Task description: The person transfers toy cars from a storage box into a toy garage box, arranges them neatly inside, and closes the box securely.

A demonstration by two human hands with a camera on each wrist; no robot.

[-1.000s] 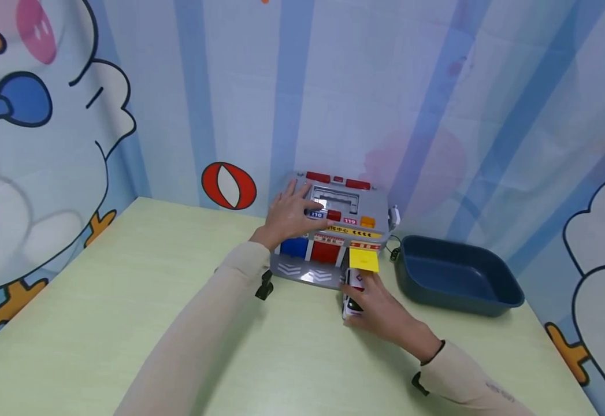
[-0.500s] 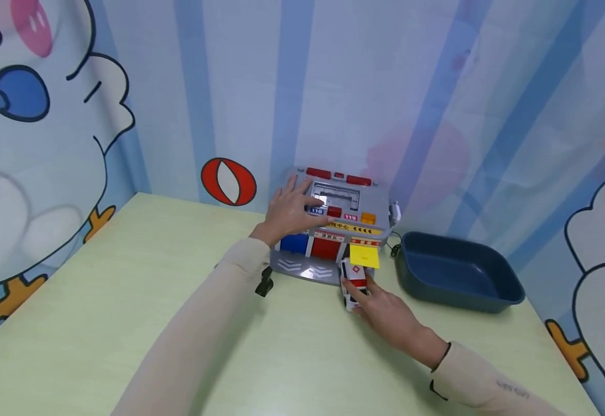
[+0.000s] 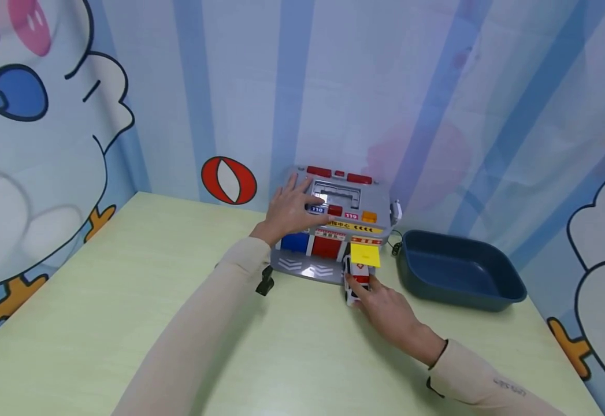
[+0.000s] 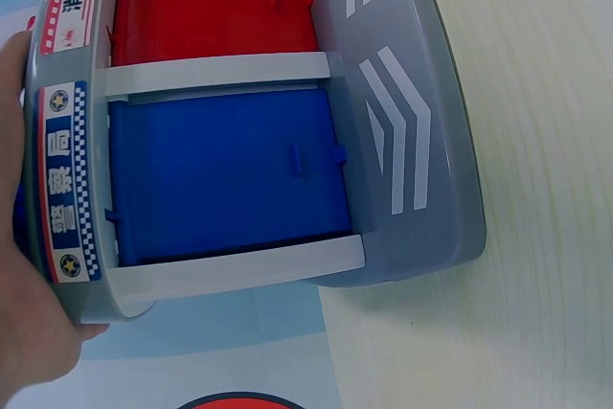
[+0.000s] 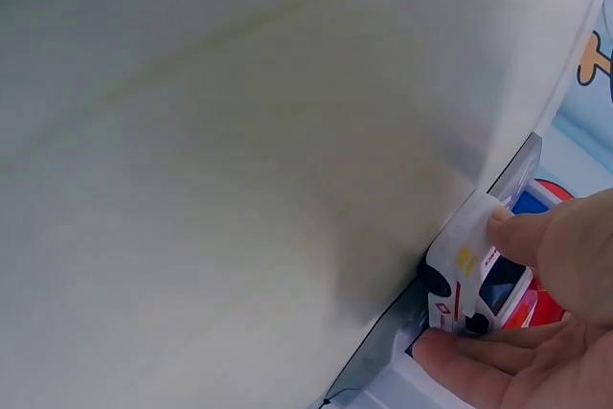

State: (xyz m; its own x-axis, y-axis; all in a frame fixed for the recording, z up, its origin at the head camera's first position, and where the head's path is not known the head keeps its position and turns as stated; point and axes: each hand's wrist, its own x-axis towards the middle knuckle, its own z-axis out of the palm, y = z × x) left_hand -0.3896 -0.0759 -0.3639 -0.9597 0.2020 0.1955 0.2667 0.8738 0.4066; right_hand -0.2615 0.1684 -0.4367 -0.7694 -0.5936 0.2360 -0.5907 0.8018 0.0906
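A grey toy rescue station (image 3: 377,199) stands against the backdrop, with a blue door (image 4: 225,174), a red door (image 4: 215,7) and a raised yellow door (image 3: 365,255). My left hand (image 3: 293,209) rests on its roof, fingers spread and thumb near the front edge. My right hand (image 3: 392,316) pinches a white toy ambulance (image 3: 362,279) with a red band. The ambulance's front part lies under the yellow door, on the station's ramp (image 3: 307,270); its rear sticks out. In the right wrist view, thumb and fingers grip the ambulance (image 5: 466,248) from opposite sides.
A dark blue plastic bin (image 3: 463,296) sits to the right of the station. A thin black cord (image 3: 396,248) lies between them. The pale table (image 3: 177,266) runs up to a printed cloth backdrop (image 3: 240,86).
My right hand has pushed the ambulance forward, and it now reaches further under the yellow door. The left hand has stayed in place on the roof.
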